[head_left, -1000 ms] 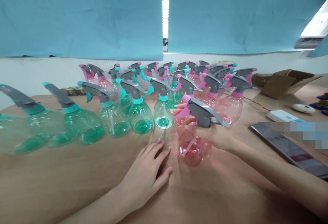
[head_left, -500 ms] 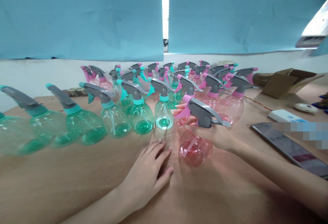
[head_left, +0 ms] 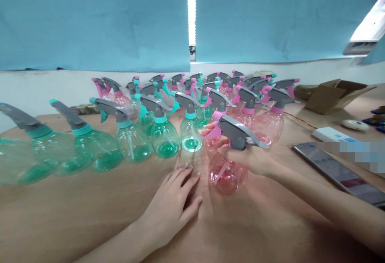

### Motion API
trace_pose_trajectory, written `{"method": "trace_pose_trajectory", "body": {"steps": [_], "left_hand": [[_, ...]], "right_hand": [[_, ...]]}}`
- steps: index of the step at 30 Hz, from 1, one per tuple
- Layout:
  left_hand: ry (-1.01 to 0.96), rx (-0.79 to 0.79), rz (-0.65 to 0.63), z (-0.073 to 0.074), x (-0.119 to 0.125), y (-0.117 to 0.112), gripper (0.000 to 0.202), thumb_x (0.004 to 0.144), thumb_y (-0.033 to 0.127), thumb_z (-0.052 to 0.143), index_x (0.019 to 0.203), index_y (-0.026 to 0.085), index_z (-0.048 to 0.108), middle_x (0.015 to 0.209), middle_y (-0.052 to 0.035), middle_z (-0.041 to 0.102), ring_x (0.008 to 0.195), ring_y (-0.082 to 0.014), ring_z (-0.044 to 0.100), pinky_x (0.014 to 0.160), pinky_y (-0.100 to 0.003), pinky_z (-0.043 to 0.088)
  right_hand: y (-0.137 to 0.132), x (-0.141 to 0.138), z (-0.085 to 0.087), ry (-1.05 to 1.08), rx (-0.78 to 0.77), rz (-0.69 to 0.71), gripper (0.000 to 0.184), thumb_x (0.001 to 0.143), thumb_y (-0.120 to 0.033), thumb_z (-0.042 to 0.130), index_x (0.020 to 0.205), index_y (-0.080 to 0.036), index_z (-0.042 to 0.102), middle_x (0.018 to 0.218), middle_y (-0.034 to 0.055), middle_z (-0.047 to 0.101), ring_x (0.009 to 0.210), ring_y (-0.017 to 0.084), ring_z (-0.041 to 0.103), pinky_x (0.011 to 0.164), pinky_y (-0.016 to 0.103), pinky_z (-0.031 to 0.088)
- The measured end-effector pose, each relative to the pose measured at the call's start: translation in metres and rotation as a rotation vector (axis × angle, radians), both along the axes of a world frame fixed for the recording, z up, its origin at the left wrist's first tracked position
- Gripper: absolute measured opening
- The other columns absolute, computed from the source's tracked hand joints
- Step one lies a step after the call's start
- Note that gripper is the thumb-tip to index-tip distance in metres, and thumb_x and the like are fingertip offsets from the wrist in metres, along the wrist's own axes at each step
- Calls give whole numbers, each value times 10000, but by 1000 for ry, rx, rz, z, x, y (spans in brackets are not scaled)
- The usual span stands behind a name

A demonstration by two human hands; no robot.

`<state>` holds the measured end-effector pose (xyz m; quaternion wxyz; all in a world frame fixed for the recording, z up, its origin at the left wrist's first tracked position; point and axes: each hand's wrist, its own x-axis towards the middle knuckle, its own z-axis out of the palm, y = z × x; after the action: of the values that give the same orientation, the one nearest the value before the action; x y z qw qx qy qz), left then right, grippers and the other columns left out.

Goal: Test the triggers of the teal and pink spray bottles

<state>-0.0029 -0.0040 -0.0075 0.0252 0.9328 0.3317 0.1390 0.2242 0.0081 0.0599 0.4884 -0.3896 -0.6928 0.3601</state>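
Pink spray bottle [head_left: 227, 177] barely shifted, neck held in right-hand fingers [head_left: 234, 155].

The room is brightly and evenly lit, with a narrow vertical strip of white light [head_left: 191, 10] glaring between two blue curtains [head_left: 90, 22] and a bright white patch [head_left: 368, 26] at the upper right. Shadows on the tan tabletop [head_left: 90, 223] are soft, deepening toward the bottom right. Wide-angle distortion stretches the clear plastic spray bottles [head_left: 27, 158] at the left edge, and a pixelated blur patch [head_left: 349, 154] covers part of the right side.
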Motion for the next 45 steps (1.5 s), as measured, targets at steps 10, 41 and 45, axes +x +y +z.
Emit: {"method": "trace_pose_trajectory", "body": {"steps": [10, 41, 45], "left_hand": [[-15, -10, 1, 2, 1, 0, 388, 921, 316, 522, 1267, 145, 557, 1349, -155, 528, 1261, -324, 460, 1016, -529, 397], [-32, 1, -4, 1, -1, 0, 379, 920, 316, 518, 1266, 167, 555, 1338, -132, 540, 1252, -321, 469, 1012, -521, 406], [-18, -4, -3, 1, -1, 0, 384, 922, 318, 518, 1265, 149, 556, 1340, -143, 536, 1258, -323, 462, 1016, -522, 403]], "right_hand": [[-4, -2, 5, -43, -67, -67, 131, 593, -107, 477, 650, -217, 522, 644, -42, 503, 561, 90, 472, 509, 212, 422], [-3, 1, -1, -89, 12, -44, 442, 627, -97, 511, 1002, -265, 673, 780, -7, 676, 637, 154, 591, 568, 267, 491], [-3, 2, -3, -95, 33, -54, 402, 640, -78, 513, 955, -263, 683, 704, -29, 653, 633, 151, 596, 602, 278, 506]]}}
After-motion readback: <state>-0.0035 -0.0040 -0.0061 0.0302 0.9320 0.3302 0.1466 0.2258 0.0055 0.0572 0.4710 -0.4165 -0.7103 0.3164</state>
